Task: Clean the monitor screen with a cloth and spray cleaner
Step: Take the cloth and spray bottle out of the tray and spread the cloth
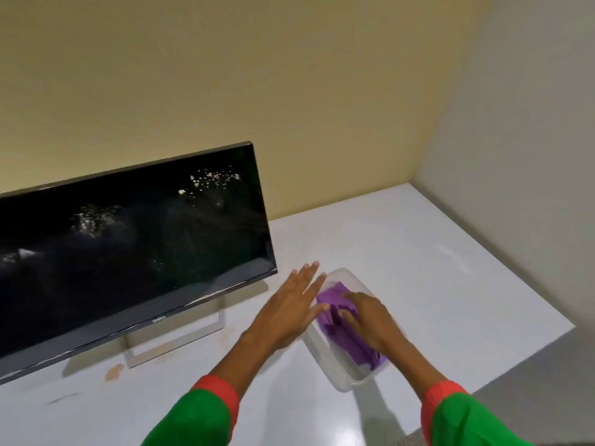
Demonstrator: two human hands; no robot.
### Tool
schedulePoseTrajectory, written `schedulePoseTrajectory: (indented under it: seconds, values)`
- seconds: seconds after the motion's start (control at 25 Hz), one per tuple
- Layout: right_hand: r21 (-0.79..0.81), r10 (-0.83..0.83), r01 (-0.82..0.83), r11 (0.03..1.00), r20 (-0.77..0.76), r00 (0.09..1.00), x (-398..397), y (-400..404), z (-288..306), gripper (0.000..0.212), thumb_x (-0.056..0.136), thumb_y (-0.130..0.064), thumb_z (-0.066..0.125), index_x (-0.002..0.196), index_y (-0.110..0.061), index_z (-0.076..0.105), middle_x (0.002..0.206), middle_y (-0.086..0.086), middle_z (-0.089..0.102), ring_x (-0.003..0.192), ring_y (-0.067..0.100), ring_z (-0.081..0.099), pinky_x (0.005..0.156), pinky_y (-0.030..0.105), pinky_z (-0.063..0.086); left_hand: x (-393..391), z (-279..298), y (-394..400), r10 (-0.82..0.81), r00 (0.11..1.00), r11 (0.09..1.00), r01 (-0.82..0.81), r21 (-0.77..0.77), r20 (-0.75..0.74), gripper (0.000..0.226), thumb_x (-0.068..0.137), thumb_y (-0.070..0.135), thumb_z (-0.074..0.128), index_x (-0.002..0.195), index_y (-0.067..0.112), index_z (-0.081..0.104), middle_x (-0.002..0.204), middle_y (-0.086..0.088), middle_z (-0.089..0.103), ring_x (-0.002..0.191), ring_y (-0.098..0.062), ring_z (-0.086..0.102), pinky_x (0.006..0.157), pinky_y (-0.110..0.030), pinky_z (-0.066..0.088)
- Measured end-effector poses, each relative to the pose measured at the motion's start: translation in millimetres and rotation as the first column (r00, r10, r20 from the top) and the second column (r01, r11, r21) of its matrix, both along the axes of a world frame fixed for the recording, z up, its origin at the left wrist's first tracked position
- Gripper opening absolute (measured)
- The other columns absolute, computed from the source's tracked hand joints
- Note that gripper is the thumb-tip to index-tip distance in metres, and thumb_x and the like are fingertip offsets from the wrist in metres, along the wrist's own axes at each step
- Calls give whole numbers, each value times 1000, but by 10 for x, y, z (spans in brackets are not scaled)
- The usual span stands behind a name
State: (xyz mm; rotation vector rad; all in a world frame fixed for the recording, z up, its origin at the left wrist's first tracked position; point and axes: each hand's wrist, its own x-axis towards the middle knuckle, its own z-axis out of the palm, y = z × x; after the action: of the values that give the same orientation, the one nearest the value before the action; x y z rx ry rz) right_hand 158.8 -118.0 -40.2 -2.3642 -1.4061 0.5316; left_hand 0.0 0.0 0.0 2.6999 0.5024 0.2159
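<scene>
— White desk point(402, 239) against a beige wall; where's the cloth point(338, 320)?
— Purple, lying in a clear tub point(325, 358) right of the monitor point(128, 252), whose screen shows droplets.
— And the hands?
— Right hand point(367, 320) is on the cloth, fingers curled into it. Left hand point(293, 310) lies flat, fingers straight, at the tub's left rim.

The monitor point(128, 252) runs off the left edge, so its left part is out of view, and its stand point(180, 336) is partly hidden behind the screen. The right hand point(370, 320) covers the middle of the purple cloth point(335, 294); whether its fingers grip the cloth or only rest on it cannot be told. The left hand point(289, 307) hides part of the clear tub's point(338, 375) near rim. Both sleeves point(206, 416) are cut off at the bottom edge.
</scene>
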Motion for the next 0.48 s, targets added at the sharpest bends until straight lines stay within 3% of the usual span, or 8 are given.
schedulePoseTrajectory:
  seconds: [0.12,0.24,0.32,0.48]
  values:
    - [-205,28,-8,979,92,995,11,6,-308,39,92,-41,52,117,-11,52,122,9,57,109,28,56,87,36,47,301,-257,-107,-63,986,996,52,-75,-155,51,98,33,33,145,18,18,157,-2,11,143,-17,10,114,-27,8]
    - [-413,71,1,911,159,985,-26,9,-600,65,93,-45,48,140,-4,33,146,16,39,136,28,36,107,42,35,536,-479,-196,-132,948,988,104,-111,-288,48,98,22,38,143,14,25,155,-5,19,141,-20,19,113,-30,16]
    - [-458,60,26,889,172,983,-46,41,-696,71,96,-43,44,148,-3,18,156,18,22,145,30,19,115,48,24,646,-575,-202,-149,937,988,125,-93,-315,50,95,17,44,142,14,26,154,-6,21,140,-22,22,113,-32,17]
    - [-485,58,48,873,200,978,-81,89,-794,61,101,-27,37,149,-2,9,157,21,16,146,32,15,116,51,23,741,-706,-243,-157,921,987,140,-76,-357,57,93,9,46,143,14,22,154,-7,22,140,-23,22,114,-34,17]
